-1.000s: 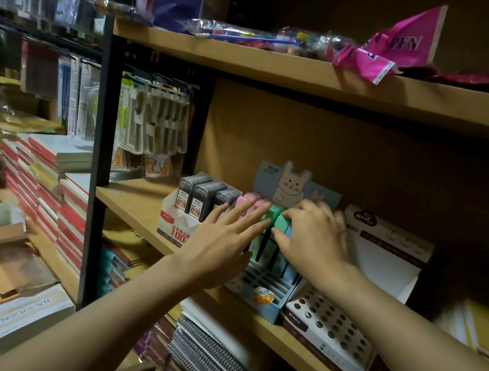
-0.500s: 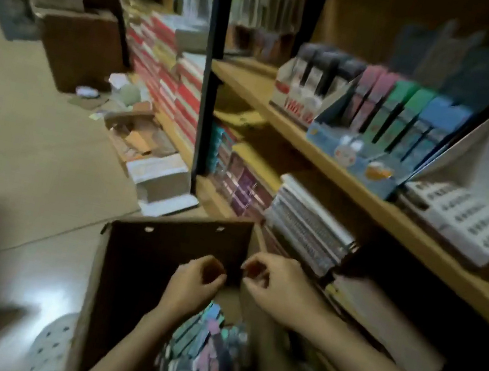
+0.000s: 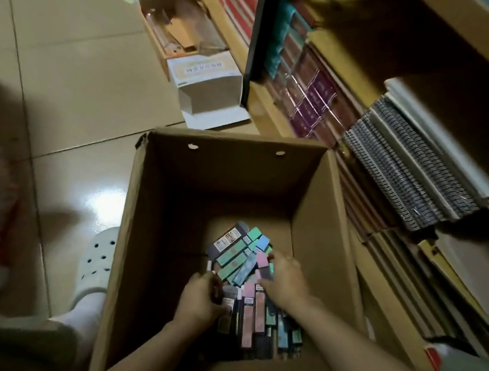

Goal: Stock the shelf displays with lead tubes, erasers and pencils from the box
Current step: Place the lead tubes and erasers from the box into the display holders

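Observation:
A tall open cardboard box (image 3: 170, 192) stands on the floor in front of the shelves. At its bottom lies a heap of lead tubes (image 3: 240, 256) in green, blue, pink and dark grey. Both my hands are down inside the box. My left hand (image 3: 200, 300) curls round dark tubes at the left side of the heap. My right hand (image 3: 284, 279) lies over the right side of the heap, fingers bent round a pink and grey tube (image 3: 265, 266). The shelf displays are out of view except a blue corner at top right.
Stacks of spiral notebooks (image 3: 403, 167) and packed books (image 3: 314, 99) fill the lower shelves on the right. An open white carton (image 3: 206, 80) and a box of scraps (image 3: 174, 22) lie on the tiled floor behind. My foot in a pale clog (image 3: 96, 260) stands left of the box.
My hands left the shelf display, dropped to the box rim, and now reach its bottom among the tubes. My view swung down from the shelf into the box.

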`<action>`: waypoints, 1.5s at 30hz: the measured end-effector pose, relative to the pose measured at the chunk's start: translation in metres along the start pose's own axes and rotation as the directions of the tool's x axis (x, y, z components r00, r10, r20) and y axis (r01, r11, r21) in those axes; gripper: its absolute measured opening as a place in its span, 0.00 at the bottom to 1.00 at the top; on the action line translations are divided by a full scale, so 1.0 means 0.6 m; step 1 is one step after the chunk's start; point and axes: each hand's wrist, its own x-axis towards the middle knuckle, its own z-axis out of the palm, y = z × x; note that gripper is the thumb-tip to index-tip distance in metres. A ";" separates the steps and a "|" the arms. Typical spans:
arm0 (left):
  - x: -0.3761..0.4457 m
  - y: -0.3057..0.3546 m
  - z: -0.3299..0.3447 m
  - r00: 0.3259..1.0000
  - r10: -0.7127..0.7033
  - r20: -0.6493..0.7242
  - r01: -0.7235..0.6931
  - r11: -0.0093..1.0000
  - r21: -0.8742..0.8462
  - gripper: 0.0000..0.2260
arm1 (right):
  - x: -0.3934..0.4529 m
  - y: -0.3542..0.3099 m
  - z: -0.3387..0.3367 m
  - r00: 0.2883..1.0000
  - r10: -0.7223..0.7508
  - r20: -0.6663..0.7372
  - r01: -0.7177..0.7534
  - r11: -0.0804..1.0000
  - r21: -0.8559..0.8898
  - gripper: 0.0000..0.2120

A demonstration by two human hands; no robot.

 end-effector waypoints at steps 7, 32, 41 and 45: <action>0.014 -0.021 0.038 0.999 -0.035 -0.038 0.033 0.998 -0.047 0.26 | 0.018 -0.001 0.028 0.992 0.074 -0.103 -0.078 0.996 -0.035 0.25; -0.027 0.310 -0.201 0.830 0.544 0.122 -0.396 0.729 -0.558 0.13 | -0.157 -0.105 -0.288 0.999 0.045 0.012 -0.027 0.352 0.936 0.23; -0.155 0.489 -0.292 0.580 0.791 0.196 -0.674 0.601 -0.430 0.12 | -0.302 -0.102 -0.473 0.952 0.009 -0.306 0.249 0.558 0.791 0.16; -0.174 0.523 -0.303 0.520 0.840 0.151 -0.630 0.497 -0.596 0.14 | -0.343 -0.096 -0.540 0.855 -0.040 -0.516 0.375 0.735 0.564 0.19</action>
